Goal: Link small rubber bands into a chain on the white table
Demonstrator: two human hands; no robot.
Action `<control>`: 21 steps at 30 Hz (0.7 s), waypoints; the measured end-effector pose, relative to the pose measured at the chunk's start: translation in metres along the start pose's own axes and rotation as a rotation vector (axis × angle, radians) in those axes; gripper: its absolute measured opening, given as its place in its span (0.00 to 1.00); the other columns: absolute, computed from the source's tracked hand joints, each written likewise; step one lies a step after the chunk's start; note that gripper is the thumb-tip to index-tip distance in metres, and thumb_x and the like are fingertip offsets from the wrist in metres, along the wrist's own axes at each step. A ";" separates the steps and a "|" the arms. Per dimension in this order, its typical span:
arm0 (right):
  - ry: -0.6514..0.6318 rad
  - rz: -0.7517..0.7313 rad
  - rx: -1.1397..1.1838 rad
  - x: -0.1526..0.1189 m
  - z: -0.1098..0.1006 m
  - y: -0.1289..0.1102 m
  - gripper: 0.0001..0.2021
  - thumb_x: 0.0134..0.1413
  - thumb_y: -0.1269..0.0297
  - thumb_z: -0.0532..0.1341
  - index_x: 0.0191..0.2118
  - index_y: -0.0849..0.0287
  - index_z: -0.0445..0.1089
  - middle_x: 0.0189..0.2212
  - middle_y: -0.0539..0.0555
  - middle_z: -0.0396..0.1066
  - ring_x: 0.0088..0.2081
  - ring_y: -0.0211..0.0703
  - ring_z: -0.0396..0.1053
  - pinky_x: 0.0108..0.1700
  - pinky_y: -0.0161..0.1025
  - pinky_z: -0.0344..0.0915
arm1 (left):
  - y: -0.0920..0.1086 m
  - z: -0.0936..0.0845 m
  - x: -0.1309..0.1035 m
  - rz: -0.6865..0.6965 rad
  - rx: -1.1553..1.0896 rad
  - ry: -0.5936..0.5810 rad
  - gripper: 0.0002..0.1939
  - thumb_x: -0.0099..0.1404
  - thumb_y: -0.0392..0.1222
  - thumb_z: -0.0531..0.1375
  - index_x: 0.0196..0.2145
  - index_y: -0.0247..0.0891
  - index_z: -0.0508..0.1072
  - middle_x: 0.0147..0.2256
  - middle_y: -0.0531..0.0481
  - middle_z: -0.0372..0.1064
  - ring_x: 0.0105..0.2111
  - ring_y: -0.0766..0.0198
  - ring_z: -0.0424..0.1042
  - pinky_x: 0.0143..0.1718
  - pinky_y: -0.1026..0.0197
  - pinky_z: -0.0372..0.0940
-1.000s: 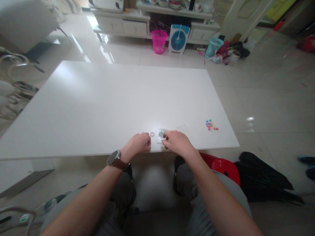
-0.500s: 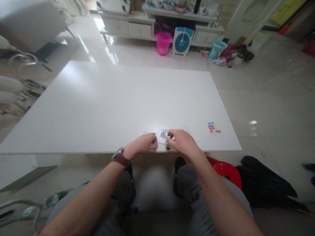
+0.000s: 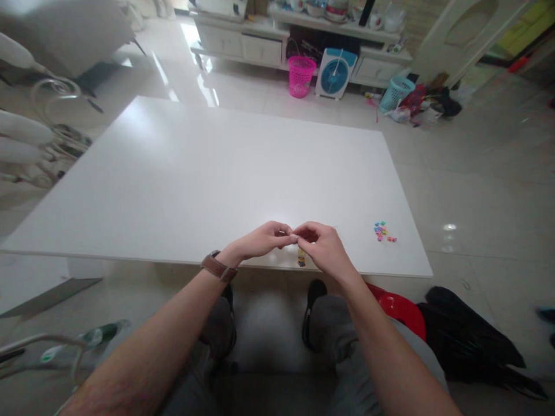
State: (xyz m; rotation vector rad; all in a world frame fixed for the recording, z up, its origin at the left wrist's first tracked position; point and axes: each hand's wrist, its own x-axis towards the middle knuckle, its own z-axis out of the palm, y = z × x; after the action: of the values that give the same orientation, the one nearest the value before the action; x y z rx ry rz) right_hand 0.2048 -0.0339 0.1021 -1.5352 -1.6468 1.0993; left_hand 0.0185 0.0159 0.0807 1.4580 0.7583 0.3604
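Observation:
My left hand (image 3: 269, 238) and my right hand (image 3: 318, 242) meet above the front edge of the white table (image 3: 243, 167). Their fingertips are pinched together around something too small to make out. A small yellow and dark item (image 3: 301, 258) lies at the table's edge, just below my right hand's fingers. Farther right on the tabletop is a cluster of several small colourful pieces (image 3: 380, 231). A brown-strapped watch (image 3: 219, 267) is on my left wrist.
Beneath the table's right front edge stands a red stool (image 3: 403, 312), with a black bag (image 3: 472, 329) beside it. Beyond the far edge are a pink basket (image 3: 300, 78), a blue and white fan (image 3: 336, 74) and a light blue basket (image 3: 396, 93).
My left hand has moved right and my right hand has closed in, so their fingertips now meet. The view has shifted slightly. The clear packet seen between the hands is now hidden.

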 end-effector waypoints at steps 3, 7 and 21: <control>0.017 -0.007 -0.039 0.003 0.000 0.001 0.06 0.54 0.68 0.62 0.35 0.59 0.77 0.31 0.52 0.78 0.34 0.40 0.74 0.40 0.36 0.68 | 0.001 -0.001 0.000 -0.017 0.021 0.003 0.20 0.66 0.56 0.60 0.32 0.34 0.75 0.27 0.52 0.66 0.29 0.67 0.62 0.32 0.63 0.57; 0.010 -0.032 -0.141 0.004 0.001 -0.001 0.05 0.54 0.68 0.61 0.33 0.59 0.75 0.28 0.51 0.75 0.32 0.39 0.71 0.37 0.36 0.65 | 0.001 0.000 -0.001 -0.080 0.053 0.052 0.21 0.65 0.57 0.59 0.31 0.34 0.74 0.25 0.52 0.64 0.25 0.68 0.57 0.27 0.64 0.52; -0.126 0.069 -0.683 0.008 0.011 0.025 0.06 0.55 0.72 0.58 0.33 0.57 0.72 0.31 0.53 0.74 0.34 0.41 0.67 0.38 0.37 0.56 | -0.013 -0.021 0.009 -0.200 0.190 0.484 0.08 0.66 0.38 0.57 0.39 0.32 0.74 0.35 0.45 0.74 0.29 0.65 0.73 0.30 0.63 0.64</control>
State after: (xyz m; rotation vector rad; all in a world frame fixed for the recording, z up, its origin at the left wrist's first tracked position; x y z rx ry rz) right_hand 0.2059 -0.0287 0.0737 -1.9746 -2.2155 0.6997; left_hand 0.0085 0.0361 0.0675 1.4712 1.3473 0.5061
